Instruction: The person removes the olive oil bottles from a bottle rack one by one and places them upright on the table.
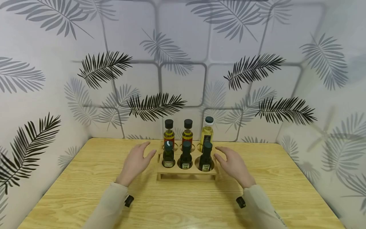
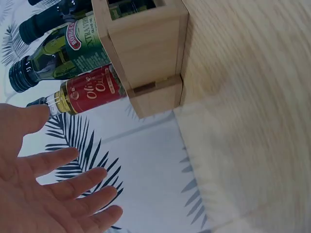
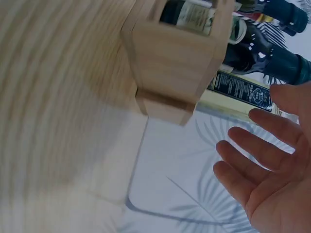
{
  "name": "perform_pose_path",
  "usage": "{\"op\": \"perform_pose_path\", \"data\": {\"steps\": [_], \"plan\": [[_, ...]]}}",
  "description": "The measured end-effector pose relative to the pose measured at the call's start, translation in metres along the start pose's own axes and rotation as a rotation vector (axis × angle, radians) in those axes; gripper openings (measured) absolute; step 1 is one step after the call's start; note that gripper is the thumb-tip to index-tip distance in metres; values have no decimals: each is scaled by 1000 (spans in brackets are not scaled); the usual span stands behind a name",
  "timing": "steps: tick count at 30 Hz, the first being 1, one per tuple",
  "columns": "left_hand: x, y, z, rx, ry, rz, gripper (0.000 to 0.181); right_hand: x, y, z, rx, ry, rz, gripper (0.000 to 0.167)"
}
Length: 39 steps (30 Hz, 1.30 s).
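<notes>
A two-tier wooden rack [image 1: 187, 177] holds several bottles. In its front row stand a green bottle [image 1: 168, 156] at left and two dark bottles, a middle one [image 1: 186, 155] and a right one [image 1: 206, 156]. Behind them are two red-labelled bottles, one marked olive oil [image 2: 95, 91] in the left wrist view, and a pale yellow oil bottle [image 1: 207, 132] with a black label. To the left of the rack, my left hand [image 1: 136, 161] is held with fingers spread, gripping nothing. My right hand [image 1: 235, 163] is beside the rack's right end, fingers extended and holding nothing.
The rack stands towards the back of a light wood-grain table [image 1: 183, 203]. Close behind rises a pale wall [image 1: 183, 84] with leaf patterns, and similar walls flank both sides. A small black device [image 1: 129, 201] shows under the left wrist, another [image 1: 241, 202] under the right.
</notes>
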<state>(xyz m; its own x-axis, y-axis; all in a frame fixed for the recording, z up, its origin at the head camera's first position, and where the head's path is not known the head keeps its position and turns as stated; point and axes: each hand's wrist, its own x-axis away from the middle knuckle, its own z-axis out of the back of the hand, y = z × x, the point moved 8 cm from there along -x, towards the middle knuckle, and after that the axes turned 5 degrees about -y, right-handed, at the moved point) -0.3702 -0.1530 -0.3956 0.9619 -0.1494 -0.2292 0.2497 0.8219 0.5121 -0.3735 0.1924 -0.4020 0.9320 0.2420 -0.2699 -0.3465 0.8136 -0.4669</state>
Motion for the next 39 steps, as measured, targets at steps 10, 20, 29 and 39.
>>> {"op": "perform_pose_path", "data": {"steps": [10,20,29,39], "plan": [[-4,-9,-13,315,-57,55,44,0,16,-10,-466,-4,-134,44],[-5,-11,-36,475,-142,93,41,2,15,-29,-737,-79,-176,50],[-2,-20,-60,763,-339,155,51,-1,13,-38,-801,-55,-191,52],[-1,-23,-69,818,-387,203,53,-4,8,-40,-784,-71,-188,49]]}}
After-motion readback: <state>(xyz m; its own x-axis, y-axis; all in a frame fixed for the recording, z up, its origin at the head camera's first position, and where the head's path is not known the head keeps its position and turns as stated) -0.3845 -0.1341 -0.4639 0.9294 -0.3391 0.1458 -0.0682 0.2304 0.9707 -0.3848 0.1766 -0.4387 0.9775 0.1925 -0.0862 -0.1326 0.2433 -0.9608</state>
